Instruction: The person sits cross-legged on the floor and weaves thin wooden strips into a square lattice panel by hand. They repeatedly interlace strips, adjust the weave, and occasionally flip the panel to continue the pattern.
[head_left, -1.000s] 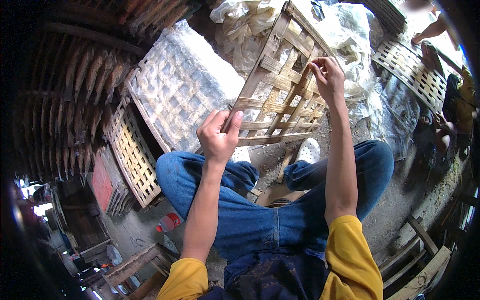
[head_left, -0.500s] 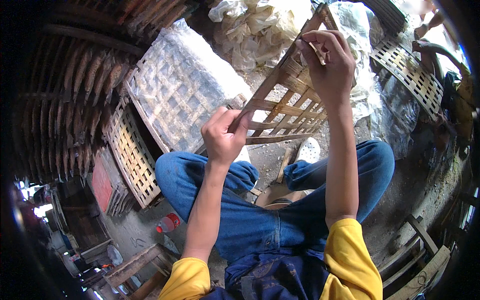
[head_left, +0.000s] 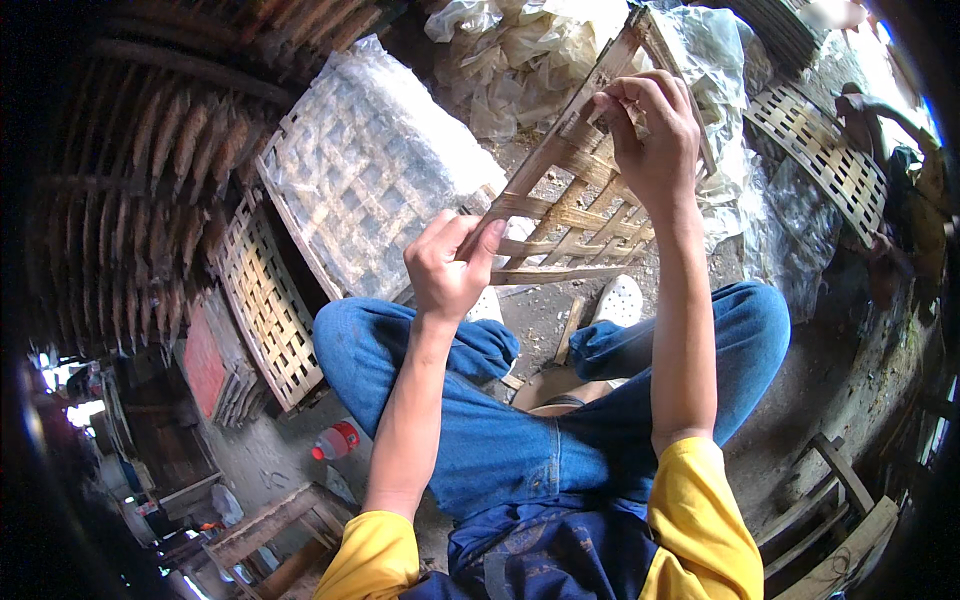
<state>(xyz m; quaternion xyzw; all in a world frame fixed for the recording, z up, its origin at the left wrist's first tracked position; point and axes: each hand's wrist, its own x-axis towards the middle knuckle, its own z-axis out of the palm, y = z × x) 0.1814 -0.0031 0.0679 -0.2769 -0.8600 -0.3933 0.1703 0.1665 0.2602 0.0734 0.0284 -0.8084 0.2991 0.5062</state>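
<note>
A loosely woven bamboo panel (head_left: 570, 160) with a wooden rim is held up and tilted in front of me, above my crossed legs, with several square gaps in its weave. My left hand (head_left: 448, 268) grips its lower left edge, thumb over the rim. My right hand (head_left: 652, 140) is higher on the panel, fingers curled and pinched at the upper rim and strips; what exactly lies between the fingertips is hard to make out. Just left of the held panel rests another panel (head_left: 355, 180) covered with whitish, translucent sheeting.
A tighter-woven tray (head_left: 268, 300), red board (head_left: 205, 355) and plastic bottle (head_left: 338, 440) are on my left. Crumpled plastic (head_left: 510, 60) lies beyond. Wooden frames (head_left: 840, 530) stand bottom right. Another person's arm (head_left: 870, 130) is upper right, beside a woven tray (head_left: 815, 150). Slatted stacks fill the upper left.
The held panel has tilted, its top shifting right. My right hand rose toward the top rim, then dropped slightly. My left hand moved a little to the right with the panel.
</note>
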